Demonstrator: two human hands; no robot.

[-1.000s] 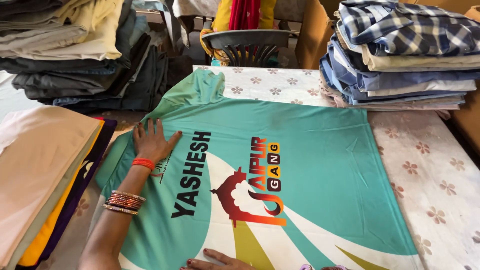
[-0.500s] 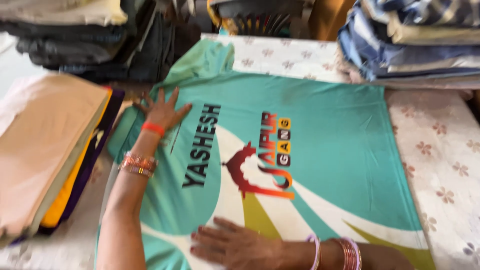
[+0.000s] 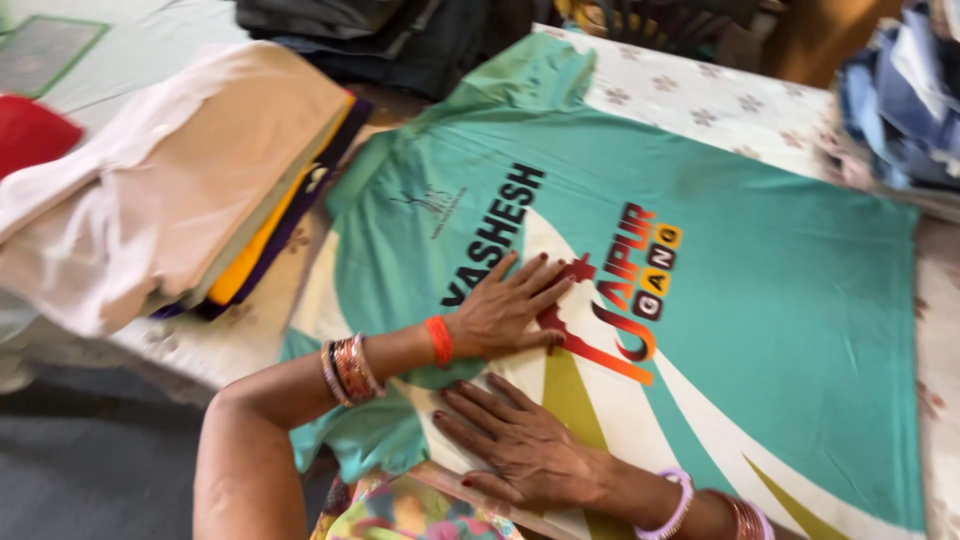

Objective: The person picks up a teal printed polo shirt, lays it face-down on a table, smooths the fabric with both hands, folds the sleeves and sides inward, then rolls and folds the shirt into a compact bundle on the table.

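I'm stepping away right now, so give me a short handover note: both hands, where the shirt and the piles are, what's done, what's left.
Left hand: open, palm flat on the teal shirt, on its printed middle.
Right hand: open, flat on the shirt nearer the body, close beside the left.
Shirt: spread print side up on the flowered sheet, one sleeve lying at the far end.
Folded pile lies left of it; another stack at far right.
Done: shirt laid out flat.
Left: no fold made yet.
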